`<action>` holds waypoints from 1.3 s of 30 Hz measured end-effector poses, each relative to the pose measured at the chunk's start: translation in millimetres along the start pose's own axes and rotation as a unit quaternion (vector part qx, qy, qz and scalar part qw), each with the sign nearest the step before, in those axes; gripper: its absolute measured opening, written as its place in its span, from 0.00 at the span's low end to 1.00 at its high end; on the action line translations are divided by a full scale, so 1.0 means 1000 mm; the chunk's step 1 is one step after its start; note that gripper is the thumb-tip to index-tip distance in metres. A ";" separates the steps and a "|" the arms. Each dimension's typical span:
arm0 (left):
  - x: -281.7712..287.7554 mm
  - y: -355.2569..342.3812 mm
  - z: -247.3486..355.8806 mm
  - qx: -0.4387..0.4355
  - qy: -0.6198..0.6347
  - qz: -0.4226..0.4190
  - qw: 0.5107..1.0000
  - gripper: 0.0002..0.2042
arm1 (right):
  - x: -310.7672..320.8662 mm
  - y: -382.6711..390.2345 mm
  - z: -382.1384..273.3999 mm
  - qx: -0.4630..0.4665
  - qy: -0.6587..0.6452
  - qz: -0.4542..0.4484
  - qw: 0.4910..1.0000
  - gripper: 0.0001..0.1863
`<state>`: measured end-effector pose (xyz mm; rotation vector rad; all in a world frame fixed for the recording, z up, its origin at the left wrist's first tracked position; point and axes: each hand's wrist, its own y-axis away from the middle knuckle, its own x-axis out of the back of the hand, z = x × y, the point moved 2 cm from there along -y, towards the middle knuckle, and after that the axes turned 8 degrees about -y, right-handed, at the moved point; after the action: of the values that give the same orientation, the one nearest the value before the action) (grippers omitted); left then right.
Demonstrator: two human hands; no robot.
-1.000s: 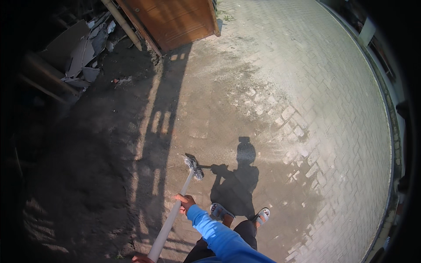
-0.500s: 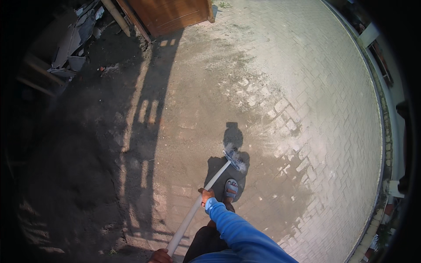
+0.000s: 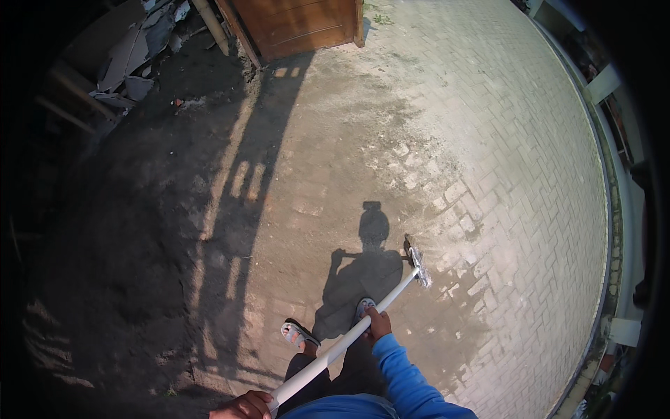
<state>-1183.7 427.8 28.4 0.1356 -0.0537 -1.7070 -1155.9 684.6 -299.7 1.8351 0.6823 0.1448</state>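
A broom with a long, thick white pole [image 3: 329,355] slants from the lower left up to the right across my legs. Around the pole's near end, at the bottom edge, my left hand [image 3: 244,406] is closed. Farther along, my right hand [image 3: 377,325] grips the pole, its blue-sleeved arm coming from the lower right. The narrow broom head [image 3: 420,268] is just above or on the sandy paving, right of my shadow; its bristles are too small to make out clearly. My sandalled feet [image 3: 299,334] show on both sides of the pole.
Dark sand and dirt [image 3: 132,230] cover the paving on the left. Lighter paving blocks [image 3: 530,174] stretch along the right to a curb. At the top stand a brown wooden panel [image 3: 300,24] and a bamboo post [image 3: 211,26]. Broken boards [image 3: 132,56] are heaped at the upper left.
The broom head has swung to the right, away from my shadow's middle. My right hand has moved right with the pole, and my left foot has come into sight.
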 end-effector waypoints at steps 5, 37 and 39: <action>0.044 -0.005 -0.070 -0.013 -0.040 -0.019 0.999 0.14 | -0.004 -0.084 0.069 -0.019 0.204 0.103 0.973 0.17; 0.323 -0.007 -0.003 -0.046 -0.227 0.019 0.973 0.13 | -0.380 -0.021 0.459 -0.370 0.090 -0.197 0.903 0.13; 0.320 -0.015 0.012 -0.066 -0.248 0.003 0.966 0.13 | -0.407 0.001 0.451 -0.326 0.079 -0.239 0.911 0.14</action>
<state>-1243.3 112.8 19.7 -0.3946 -0.3102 -1.6977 -1303.4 100.0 -375.7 0.9891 1.0331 0.1704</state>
